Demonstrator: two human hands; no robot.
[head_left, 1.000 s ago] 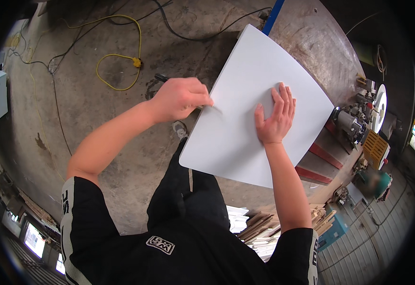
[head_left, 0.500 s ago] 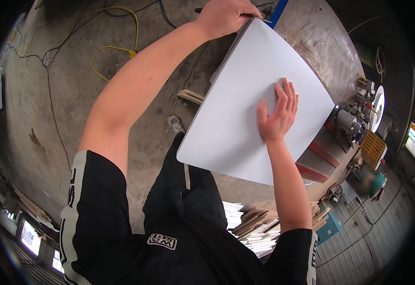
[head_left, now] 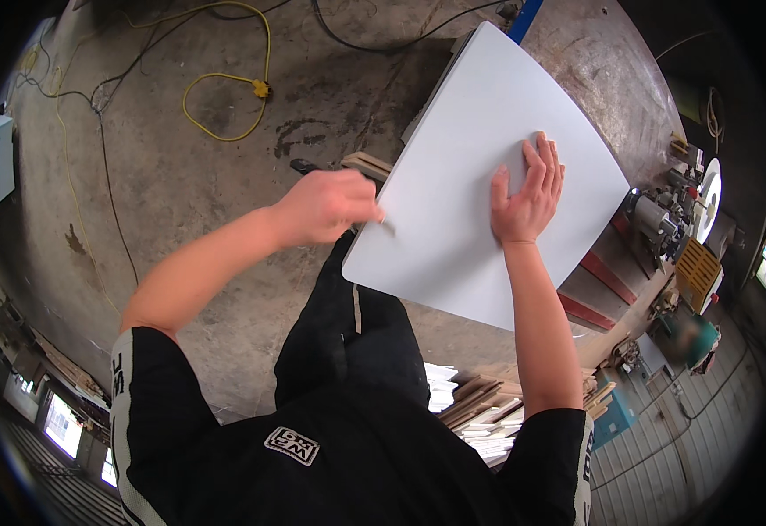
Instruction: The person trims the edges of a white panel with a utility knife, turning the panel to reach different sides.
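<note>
A large white panel (head_left: 453, 184) with a rounded near corner lies over a worn metal worktop. My right hand (head_left: 527, 193) rests flat on its face, fingers spread, holding nothing. At the panel's left edge, my left hand (head_left: 334, 206) is closed around a slim hand tool (head_left: 388, 229). The tool's thin tip reaches over the edge, and its dark handle end sticks out behind the fist. Motion blurs the tip, so I cannot tell whether it is a knife or a file.
The metal worktop (head_left: 589, 74) extends beyond the panel. Motorised machinery (head_left: 650, 215) stands to the right, above red supports (head_left: 606, 276). Stacked wood strips (head_left: 479, 412) lie near my legs. A yellow cable (head_left: 225, 138) and black cords cross the concrete floor at left.
My left hand has come from the panel's far corner down along its left edge toward me, still gripping the tool. My right hand stays flat on the panel.
</note>
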